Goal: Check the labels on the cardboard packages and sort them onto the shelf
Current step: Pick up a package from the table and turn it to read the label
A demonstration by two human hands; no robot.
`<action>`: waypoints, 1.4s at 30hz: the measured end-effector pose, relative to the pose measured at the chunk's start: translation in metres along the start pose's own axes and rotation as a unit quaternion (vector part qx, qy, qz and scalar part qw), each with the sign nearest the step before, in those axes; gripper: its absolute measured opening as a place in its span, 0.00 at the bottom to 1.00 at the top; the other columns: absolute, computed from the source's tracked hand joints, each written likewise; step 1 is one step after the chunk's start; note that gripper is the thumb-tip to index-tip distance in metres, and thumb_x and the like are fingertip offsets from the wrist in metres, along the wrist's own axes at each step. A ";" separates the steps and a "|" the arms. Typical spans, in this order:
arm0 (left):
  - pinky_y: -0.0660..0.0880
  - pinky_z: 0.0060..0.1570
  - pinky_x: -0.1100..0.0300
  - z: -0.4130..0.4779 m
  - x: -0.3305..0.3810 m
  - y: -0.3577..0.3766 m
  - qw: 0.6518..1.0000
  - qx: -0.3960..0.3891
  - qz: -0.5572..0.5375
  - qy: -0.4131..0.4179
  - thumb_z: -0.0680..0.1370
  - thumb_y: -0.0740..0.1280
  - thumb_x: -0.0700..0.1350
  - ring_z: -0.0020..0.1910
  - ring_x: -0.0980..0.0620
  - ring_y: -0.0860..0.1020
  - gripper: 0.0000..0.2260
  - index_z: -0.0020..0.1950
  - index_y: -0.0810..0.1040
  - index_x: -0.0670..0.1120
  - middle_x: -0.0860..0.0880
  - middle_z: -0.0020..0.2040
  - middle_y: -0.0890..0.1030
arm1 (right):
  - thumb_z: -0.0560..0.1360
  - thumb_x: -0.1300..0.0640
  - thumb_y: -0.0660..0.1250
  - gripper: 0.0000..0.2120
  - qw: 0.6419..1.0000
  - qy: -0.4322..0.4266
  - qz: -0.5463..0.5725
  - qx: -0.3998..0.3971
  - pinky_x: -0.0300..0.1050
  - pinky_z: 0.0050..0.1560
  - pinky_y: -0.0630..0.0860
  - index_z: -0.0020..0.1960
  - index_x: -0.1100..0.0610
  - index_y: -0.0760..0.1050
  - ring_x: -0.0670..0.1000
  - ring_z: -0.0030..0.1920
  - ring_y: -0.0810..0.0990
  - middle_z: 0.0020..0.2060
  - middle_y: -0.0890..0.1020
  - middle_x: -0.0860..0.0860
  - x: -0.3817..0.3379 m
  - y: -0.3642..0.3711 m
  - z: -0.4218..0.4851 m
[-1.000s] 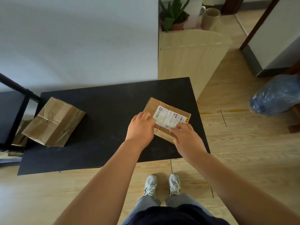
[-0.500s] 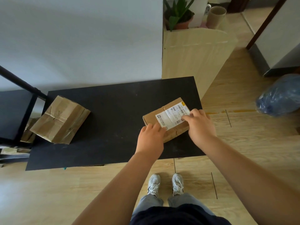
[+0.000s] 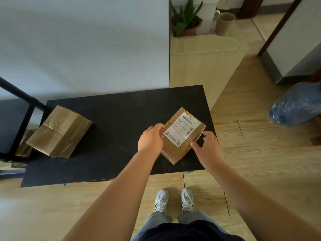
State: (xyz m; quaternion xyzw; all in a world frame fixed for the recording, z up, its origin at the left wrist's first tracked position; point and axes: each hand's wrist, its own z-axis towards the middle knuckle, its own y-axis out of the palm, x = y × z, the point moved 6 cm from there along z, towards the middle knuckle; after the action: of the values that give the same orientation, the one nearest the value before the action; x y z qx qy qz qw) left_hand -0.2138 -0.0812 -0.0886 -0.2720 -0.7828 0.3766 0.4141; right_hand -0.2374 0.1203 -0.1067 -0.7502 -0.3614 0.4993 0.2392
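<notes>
The left hand [image 3: 151, 138] grips the labelled package [image 3: 182, 136] on the black table [image 3: 112, 119]; its fingertips are hidden. The right hand [image 3: 207, 145] touches the opposite edge, fingers spread. Label [image 3: 182, 129] text illegible.

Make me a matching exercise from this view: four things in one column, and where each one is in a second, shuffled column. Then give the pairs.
Things
1. labelled package
2. crumpled package
3. potted plant
4. blue plastic bag

Places
A. on the floor at far right
B. left end of the black table
C. behind the wooden panel, top of view
D. between the left hand and the right hand

Pairs: 1-D, 2-B, 3-C, 4-A
</notes>
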 end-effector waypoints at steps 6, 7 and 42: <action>0.71 0.39 0.63 -0.015 -0.012 0.018 0.997 0.000 -0.052 -0.049 0.82 0.62 0.51 0.46 0.54 0.75 0.16 0.69 0.75 0.50 0.50 0.58 0.78 | 0.77 0.43 0.66 0.30 0.995 0.008 0.017 -0.096 0.36 0.40 0.71 0.73 0.56 0.62 0.52 0.58 0.79 0.64 0.77 0.52 0.002 0.023 -0.004; 0.71 0.37 0.64 -0.016 -0.014 0.020 0.996 -0.009 -0.066 -0.058 0.81 0.63 0.51 0.47 0.54 0.75 0.17 0.70 0.74 0.50 0.49 0.60 0.78 | 0.77 0.44 0.66 0.30 0.995 0.008 0.018 -0.100 0.37 0.41 0.71 0.74 0.56 0.62 0.53 0.61 0.79 0.66 0.77 0.52 0.001 0.023 -0.003; 0.78 0.62 0.49 -0.068 -0.004 -0.060 0.887 -0.018 -0.458 -0.053 0.73 0.74 0.51 0.55 0.53 0.84 0.22 0.67 0.77 0.53 0.53 0.53 0.86 | 0.69 0.51 0.76 0.21 0.932 -0.062 0.331 -0.131 0.49 0.57 0.79 0.60 0.44 0.75 0.47 0.58 0.81 0.57 0.83 0.46 -0.055 -0.063 -0.034</action>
State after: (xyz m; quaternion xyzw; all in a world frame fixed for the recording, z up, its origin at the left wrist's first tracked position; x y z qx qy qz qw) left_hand -0.1608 -0.0942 -0.0161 0.1291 -0.8477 0.1448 0.4938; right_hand -0.2377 0.1166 -0.0169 -0.8196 -0.1688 0.5438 -0.0633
